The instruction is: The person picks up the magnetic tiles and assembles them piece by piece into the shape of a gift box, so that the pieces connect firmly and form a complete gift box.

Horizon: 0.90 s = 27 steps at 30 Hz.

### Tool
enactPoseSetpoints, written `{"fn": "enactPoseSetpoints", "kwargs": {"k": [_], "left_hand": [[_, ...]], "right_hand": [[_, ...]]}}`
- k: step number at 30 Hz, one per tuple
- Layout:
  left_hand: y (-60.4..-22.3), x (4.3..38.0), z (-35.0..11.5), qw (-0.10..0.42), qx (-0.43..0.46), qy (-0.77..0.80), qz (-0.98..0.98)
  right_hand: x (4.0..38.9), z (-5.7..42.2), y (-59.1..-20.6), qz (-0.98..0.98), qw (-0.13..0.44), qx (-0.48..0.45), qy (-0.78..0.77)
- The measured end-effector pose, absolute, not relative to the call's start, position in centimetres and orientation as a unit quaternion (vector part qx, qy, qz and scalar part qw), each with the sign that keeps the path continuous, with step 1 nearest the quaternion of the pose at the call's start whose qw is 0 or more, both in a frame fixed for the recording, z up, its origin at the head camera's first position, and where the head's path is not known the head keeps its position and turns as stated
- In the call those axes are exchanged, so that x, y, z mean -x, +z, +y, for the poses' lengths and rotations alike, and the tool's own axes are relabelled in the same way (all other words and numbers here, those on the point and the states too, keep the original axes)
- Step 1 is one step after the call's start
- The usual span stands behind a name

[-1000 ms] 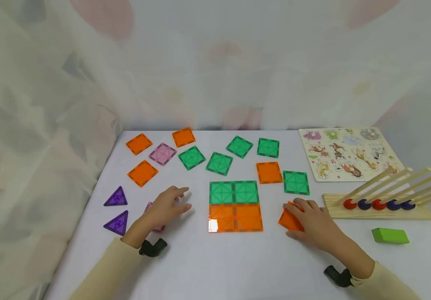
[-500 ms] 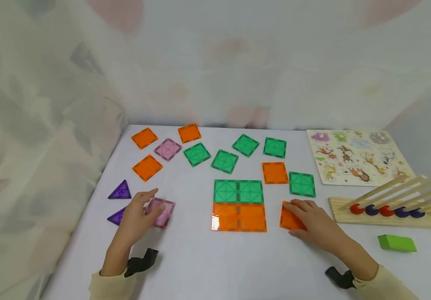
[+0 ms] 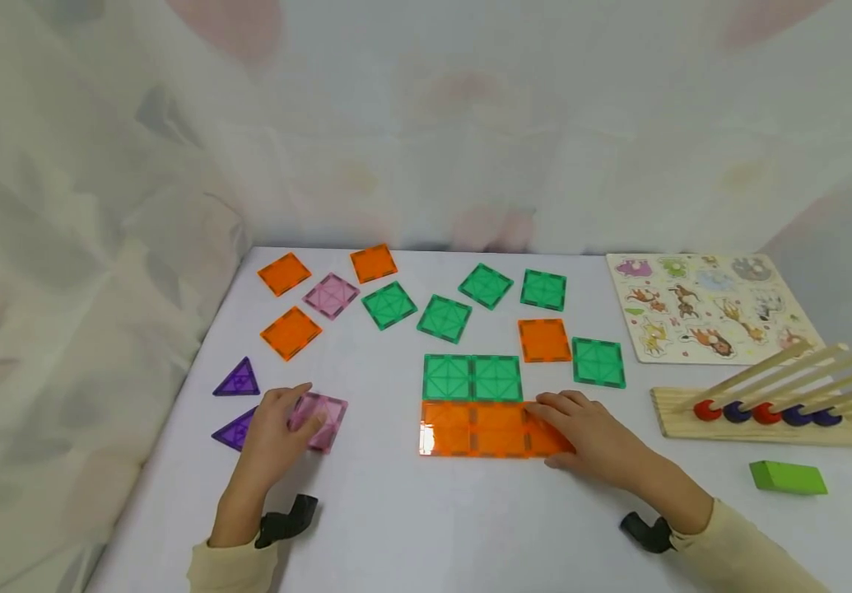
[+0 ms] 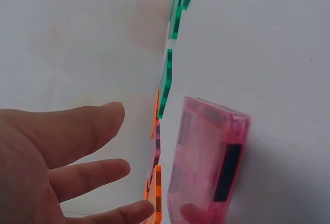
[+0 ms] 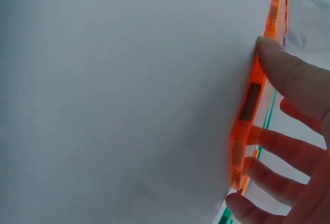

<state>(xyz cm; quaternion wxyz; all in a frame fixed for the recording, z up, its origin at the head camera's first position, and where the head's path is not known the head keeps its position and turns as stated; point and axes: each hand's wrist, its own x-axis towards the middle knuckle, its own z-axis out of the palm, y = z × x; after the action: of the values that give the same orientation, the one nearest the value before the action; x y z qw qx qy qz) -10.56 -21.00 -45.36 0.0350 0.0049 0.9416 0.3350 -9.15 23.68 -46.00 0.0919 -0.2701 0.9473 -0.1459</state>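
Note:
My right hand (image 3: 598,432) holds an orange square magnetic tile (image 3: 547,439), thumb at its near edge and fingers toward its far side. That tile lies flat against the right end of an orange row (image 3: 498,432). Behind the row, two green square tiles (image 3: 448,377) adjoin it. At left, my left hand (image 3: 272,436) hovers by a pink square tile (image 3: 328,422), its fingers apart and fairly straight in the left wrist view; whether a fingertip touches the pink tile (image 4: 203,157) I cannot tell. Purple triangle tiles (image 3: 239,377) lie left of that hand, one partly hidden.
Loose green (image 3: 444,319), orange (image 3: 290,333) and pink tiles (image 3: 332,296) lie scattered toward the back. On the right are an animal puzzle board (image 3: 707,309), a wooden peg stand (image 3: 673,420) with red and blue beads, and a green block (image 3: 789,478). A cloth wall (image 3: 426,165) rises behind.
My right hand has slid the orange tile left until it meets the orange row. My left hand has drawn back left, uncovering more of the pink tile. The view has shifted slightly.

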Motion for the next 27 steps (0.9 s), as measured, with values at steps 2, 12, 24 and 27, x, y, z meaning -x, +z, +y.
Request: {"fn": "enactPoseSetpoints", "kwargs": {"k": [2, 12, 24, 27], "left_hand": [[-45.5, 10.6, -21.0, 0.043, -0.002, 0.335, 0.941], [-45.4, 10.3, -20.9, 0.079, 0.028, 0.301, 0.950], [-45.9, 10.2, -20.8, 0.104, 0.039, 0.265, 0.958], [-45.9, 10.3, -20.6, 0.102, 0.039, 0.257, 0.960]], "right_hand": [[9.5, 23.9, -45.7, 0.947, 0.096, 0.264, -0.157], [16.5, 25.6, -44.5, 0.965, 0.064, 0.214, -0.138], [20.6, 25.1, -45.1, 0.969, 0.111, 0.197, -0.101], [20.1, 25.3, -45.1, 0.968, 0.109, 0.198, -0.106]]}}
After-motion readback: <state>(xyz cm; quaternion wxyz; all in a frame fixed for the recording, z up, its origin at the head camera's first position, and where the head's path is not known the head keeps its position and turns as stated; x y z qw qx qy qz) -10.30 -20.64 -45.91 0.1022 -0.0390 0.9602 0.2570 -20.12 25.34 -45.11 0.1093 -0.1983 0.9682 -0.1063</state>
